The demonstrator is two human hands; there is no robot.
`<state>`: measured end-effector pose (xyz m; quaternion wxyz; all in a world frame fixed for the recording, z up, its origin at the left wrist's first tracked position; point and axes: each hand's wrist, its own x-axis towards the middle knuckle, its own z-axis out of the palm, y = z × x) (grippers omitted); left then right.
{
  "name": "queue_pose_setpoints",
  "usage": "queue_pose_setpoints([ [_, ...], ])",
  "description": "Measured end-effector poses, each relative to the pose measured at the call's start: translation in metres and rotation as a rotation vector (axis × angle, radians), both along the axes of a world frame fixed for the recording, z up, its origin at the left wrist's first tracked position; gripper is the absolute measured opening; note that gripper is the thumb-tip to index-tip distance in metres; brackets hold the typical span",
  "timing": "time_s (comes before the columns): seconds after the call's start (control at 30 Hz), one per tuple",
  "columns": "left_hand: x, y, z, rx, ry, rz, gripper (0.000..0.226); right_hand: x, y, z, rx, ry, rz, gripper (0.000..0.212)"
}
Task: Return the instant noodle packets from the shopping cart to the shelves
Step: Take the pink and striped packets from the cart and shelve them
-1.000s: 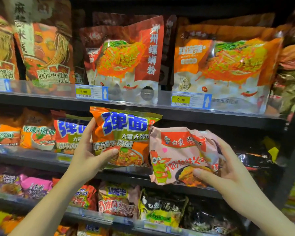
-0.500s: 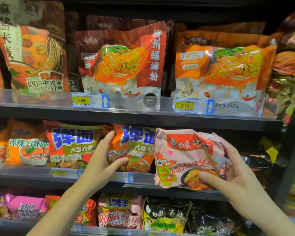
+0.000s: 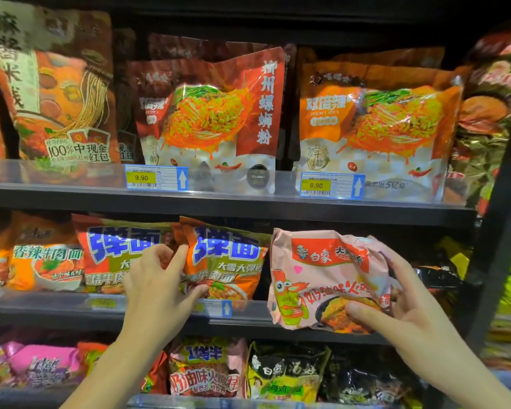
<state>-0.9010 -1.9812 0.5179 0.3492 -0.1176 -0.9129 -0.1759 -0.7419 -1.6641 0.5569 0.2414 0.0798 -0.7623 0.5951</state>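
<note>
An orange noodle packet with blue characters (image 3: 227, 261) stands on the middle shelf (image 3: 71, 305), beside a matching orange packet (image 3: 118, 255). My left hand (image 3: 160, 284) grips the packet's left edge, thumb on its front and fingers curled behind it. A pink noodle packet with a cartoon chicken (image 3: 322, 276) is in front of the same shelf further right. My right hand (image 3: 401, 308) holds it by its right side, thumb pressed on the lower front.
Large orange and red noodle bags (image 3: 213, 119) fill the top shelf above blue price tags (image 3: 155, 177). The bottom shelf holds a pink packet (image 3: 207, 367), a yellow-black one (image 3: 283, 373) and dark ones. A dark upright post (image 3: 496, 261) bounds the shelves on the right.
My left hand carried the orange packet from in front of the shelves onto the middle shelf beside the matching one. My right hand kept holding the pink packet, nearly still.
</note>
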Motion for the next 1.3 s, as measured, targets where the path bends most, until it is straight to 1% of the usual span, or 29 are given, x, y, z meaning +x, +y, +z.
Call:
queue_pose_setpoints([
  [0.1,0.006,-0.004,-0.003,-0.016,0.01,-0.03,0.088,0.002,0.001,0.001,-0.015,0.006,0.009,0.08],
  [0.17,0.012,-0.008,-0.004,0.045,-0.029,-0.109,0.091,0.002,0.002,-0.001,0.011,0.003,0.024,0.081],
  [0.27,0.02,-0.018,0.006,0.165,-0.142,-0.177,0.087,0.003,0.002,0.002,0.005,-0.018,0.049,0.081],
  [0.37,0.02,-0.017,0.014,0.156,-0.15,-0.138,0.081,0.005,0.007,0.001,0.002,-0.033,0.09,0.082],
  [0.43,0.017,-0.014,0.02,0.124,-0.154,-0.071,0.073,-0.014,0.003,-0.005,0.042,-0.087,0.053,0.084],
  [0.47,0.017,-0.011,0.024,0.115,-0.166,-0.033,0.065,-0.018,0.001,-0.009,0.088,-0.139,0.054,0.089],
  [0.5,0.019,-0.009,0.028,0.095,-0.19,0.005,0.055,-0.016,0.005,-0.017,0.115,-0.187,0.13,0.1],
  [0.53,0.023,-0.008,0.031,0.062,-0.213,0.041,0.043,-0.016,0.007,-0.024,0.101,-0.216,0.18,0.106],
  [0.6,0.03,-0.011,0.034,-0.028,-0.266,0.088,0.025,-0.018,0.004,-0.018,0.115,-0.124,0.107,0.09],
  [0.63,0.035,-0.013,0.034,-0.049,-0.284,0.092,0.023,-0.016,-0.002,-0.01,0.099,-0.072,0.06,0.086],
  [0.67,0.039,-0.016,0.036,-0.059,-0.3,0.097,0.029,-0.01,-0.008,-0.001,0.079,-0.04,0.065,0.085],
  [0.7,0.041,-0.019,0.038,-0.061,-0.302,0.104,0.042,-0.002,-0.008,0.003,0.058,-0.031,0.108,0.084],
  [0.77,0.046,-0.022,0.043,-0.032,-0.274,0.106,0.07,-0.007,-0.001,-0.002,0.002,-0.085,0.182,0.083],
  [0.8,0.051,-0.021,0.044,-0.001,-0.233,0.093,0.08,-0.015,-0.003,-0.003,-0.019,-0.144,0.195,0.083],
  [0.83,0.055,-0.02,0.044,0.027,-0.182,0.074,0.087,-0.016,0.018,-0.021,-0.009,-0.193,0.176,0.088],
  [0.87,0.059,-0.018,0.044,0.049,-0.128,0.048,0.092,-0.026,0.035,-0.04,0.015,-0.243,0.15,0.106],
  [0.9,0.063,-0.017,0.043,0.068,-0.075,0.019,0.093,-0.037,0.046,-0.053,0.035,-0.271,0.177,0.128],
  [0.93,0.066,-0.016,0.042,0.086,-0.02,-0.012,0.093,-0.038,0.044,-0.057,0.022,-0.258,0.222,0.129],
  [0.97,0.068,-0.015,0.041,0.103,0.041,-0.038,0.092,-0.032,0.03,-0.044,0.019,-0.212,0.227,0.109],
  [1.0,0.068,-0.014,0.04,0.112,0.089,-0.065,0.09,-0.024,0.012,-0.024,0.037,-0.114,0.16,0.091],
  [1.03,0.07,-0.012,0.041,0.114,0.125,-0.098,0.088,-0.019,0.0,-0.006,0.038,-0.062,0.093,0.086],
  [1.1,0.071,-0.005,0.04,0.102,0.177,-0.231,0.076,-0.001,0.001,0.0,0.052,-0.029,0.117,0.083],
  [1.13,0.073,0.001,0.038,0.081,0.189,-0.337,0.068,-0.007,0.0,-0.001,0.013,-0.006,0.125,0.082],
  [1.2,0.078,0.015,0.032,0.054,0.127,-0.561,0.057,-0.011,0.007,-0.006,0.025,-0.025,0.091,0.082],
  [1.27,0.083,0.033,0.027,0.092,0.008,-0.709,0.062,-0.01,0.008,-0.009,0.015,-0.026,0.083,0.083],
  [1.3,0.083,0.042,0.024,0.11,-0.025,-0.745,0.066,-0.008,0.008,-0.01,0.015,-0.023,0.082,0.083],
])
